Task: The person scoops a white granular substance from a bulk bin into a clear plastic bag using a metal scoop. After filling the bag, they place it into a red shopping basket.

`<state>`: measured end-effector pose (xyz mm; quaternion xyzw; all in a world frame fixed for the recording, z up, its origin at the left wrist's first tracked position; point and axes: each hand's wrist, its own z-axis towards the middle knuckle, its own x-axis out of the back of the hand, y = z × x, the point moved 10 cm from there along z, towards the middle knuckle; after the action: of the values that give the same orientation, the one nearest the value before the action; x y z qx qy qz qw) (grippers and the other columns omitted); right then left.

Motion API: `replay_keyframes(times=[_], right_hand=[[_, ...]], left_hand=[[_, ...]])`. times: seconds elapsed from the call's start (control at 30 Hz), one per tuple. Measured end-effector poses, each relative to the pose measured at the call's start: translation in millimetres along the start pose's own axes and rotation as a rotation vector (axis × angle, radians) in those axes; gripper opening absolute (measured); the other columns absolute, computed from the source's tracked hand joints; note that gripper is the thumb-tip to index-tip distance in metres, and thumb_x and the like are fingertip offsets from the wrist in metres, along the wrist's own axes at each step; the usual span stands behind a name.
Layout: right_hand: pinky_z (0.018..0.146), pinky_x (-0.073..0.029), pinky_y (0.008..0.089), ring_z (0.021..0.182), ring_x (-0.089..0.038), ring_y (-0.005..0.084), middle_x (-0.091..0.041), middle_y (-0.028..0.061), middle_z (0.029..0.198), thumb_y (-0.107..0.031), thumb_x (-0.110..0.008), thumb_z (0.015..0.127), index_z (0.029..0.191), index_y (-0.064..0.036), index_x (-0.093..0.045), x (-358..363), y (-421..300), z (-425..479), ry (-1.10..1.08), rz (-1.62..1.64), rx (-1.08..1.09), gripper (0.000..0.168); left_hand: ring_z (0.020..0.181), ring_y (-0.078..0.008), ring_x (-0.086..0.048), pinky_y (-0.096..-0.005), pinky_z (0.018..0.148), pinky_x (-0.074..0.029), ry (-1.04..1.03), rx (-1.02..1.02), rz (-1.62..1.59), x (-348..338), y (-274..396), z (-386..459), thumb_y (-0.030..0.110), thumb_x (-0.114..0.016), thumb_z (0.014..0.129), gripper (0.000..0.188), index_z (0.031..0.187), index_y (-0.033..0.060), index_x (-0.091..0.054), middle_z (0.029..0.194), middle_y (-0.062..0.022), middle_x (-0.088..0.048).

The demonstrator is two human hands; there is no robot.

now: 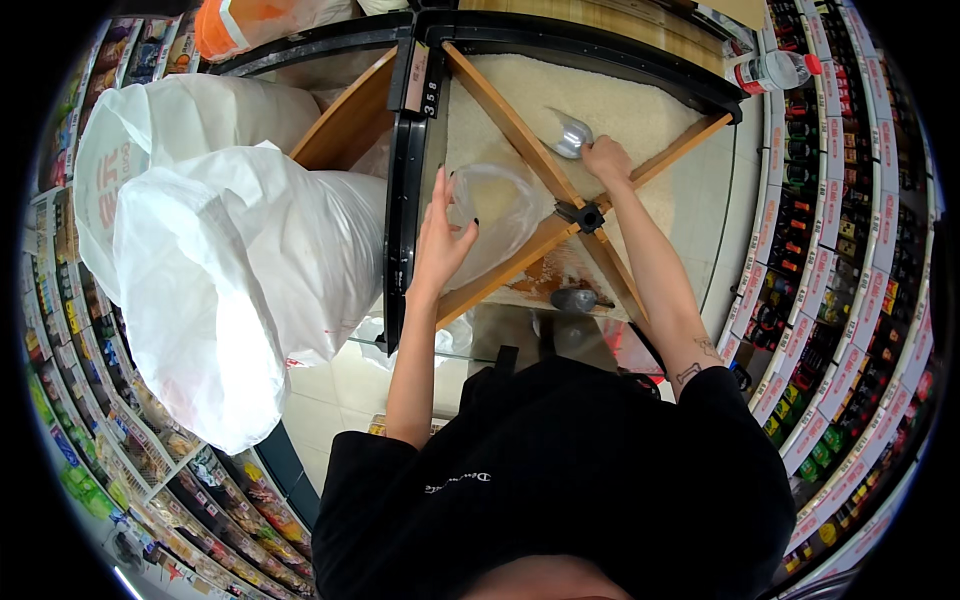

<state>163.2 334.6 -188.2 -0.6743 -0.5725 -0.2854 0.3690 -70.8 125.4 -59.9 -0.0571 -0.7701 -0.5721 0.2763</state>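
My right hand grips the handle of a clear plastic scoop over the white rice in the far compartment of a divided bin. Above the left compartment is my left hand, its thumb spread from its fingers at the rim of a clear plastic bag. The bag's round mouth is open, and pale grains show in or through it. Exactly how the fingers hold the rim is hard to make out. A second scoop lies in the near compartment by reddish-brown grains.
Crossed wooden dividers meet at a black hub. Large white woven sacks crowd the left side. A red-capped plastic bottle is by the far right corner. Stocked shelves line the right, and more shelves the left.
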Motion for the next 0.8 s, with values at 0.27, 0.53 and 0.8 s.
replay_keyframes(times=[0.27,0.53,0.8], right_hand=[[0.078,-0.049,0.0398,0.087,-0.064,0.0321,-0.066,0.0194,0.090,-0.031,-0.051,0.083,0.086,0.000,-0.067,10.4,29.1,-1.9,0.011,0.142,0.132,0.035],[0.066,-0.048,0.0339,0.068,-0.063,0.0230,-0.065,0.0127,0.069,-0.025,-0.050,0.082,0.076,0.003,-0.065,18.3,30.2,-26.6,-0.007,0.550,0.224,0.033],[0.057,-0.044,0.0317,0.057,-0.056,0.0194,-0.060,0.0118,0.062,-0.020,-0.051,0.082,0.075,0.006,-0.062,37.1,35.2,-64.8,0.050,0.704,0.328,0.029]], left_hand=[[0.105,-0.0289,-0.052,-0.0372,0.084,-0.046,-0.072,0.055,0.251,4.0,-16.3,-4.1,0.020,-0.069,0.072,0.065,0.127,0.0034,-0.039,0.115,-0.0146,-0.052],[0.063,-0.0202,-0.054,-0.0335,0.059,-0.043,0.054,-0.026,0.092,-14.7,-33.7,-0.9,0.009,-0.058,0.082,0.022,0.101,-0.0008,-0.055,0.075,-0.0105,-0.058],[0.051,-0.0090,-0.044,-0.0263,0.048,-0.035,-0.031,0.098,-0.341,-29.4,-48.2,2.6,0.009,-0.048,0.090,0.028,0.117,0.0039,-0.057,0.060,-0.0002,-0.047]])
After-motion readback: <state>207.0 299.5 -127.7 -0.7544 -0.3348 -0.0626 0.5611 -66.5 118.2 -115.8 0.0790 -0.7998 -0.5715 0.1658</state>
